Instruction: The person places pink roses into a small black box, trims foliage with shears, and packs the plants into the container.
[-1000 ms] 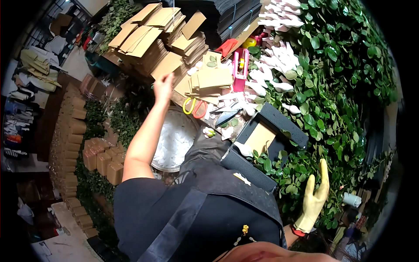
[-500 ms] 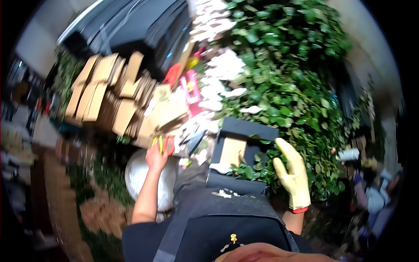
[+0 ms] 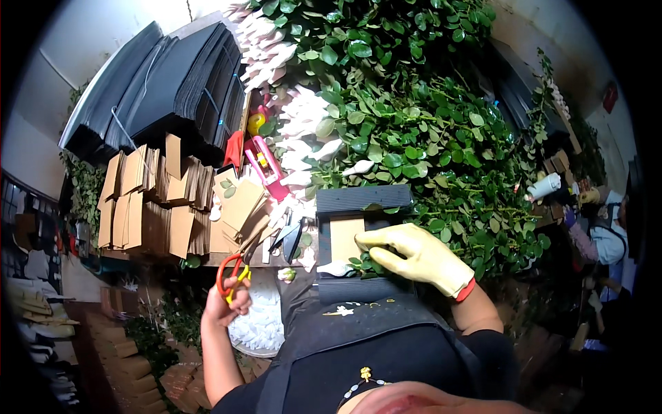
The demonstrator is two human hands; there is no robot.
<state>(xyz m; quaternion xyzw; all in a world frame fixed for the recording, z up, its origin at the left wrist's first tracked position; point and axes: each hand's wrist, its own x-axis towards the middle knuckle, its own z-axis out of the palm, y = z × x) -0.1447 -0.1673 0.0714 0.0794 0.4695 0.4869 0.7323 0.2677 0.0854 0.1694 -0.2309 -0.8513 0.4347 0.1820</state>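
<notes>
This looks like a flower-packing workshop: leafy stems (image 3: 414,124) with white-covered heads (image 3: 276,55) lie heaped over a bench, beside thick stacks of black sheets (image 3: 186,76) and cardboard (image 3: 131,221). Scissors (image 3: 236,257) and a pink tool (image 3: 266,169) are close by, brown packages (image 3: 134,366) crowd the floor, and a co-worker (image 3: 610,231) is over at the right.

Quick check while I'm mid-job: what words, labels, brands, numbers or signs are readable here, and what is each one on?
No text can be read in this view.
Brown cartons, lower left: faint reddish marks, too small and blurred to read.
Scissors in the left hand: no lettering visible.
Tan card by the gloved right hand: no print visible.
Pink holder: nothing legible.
</notes>
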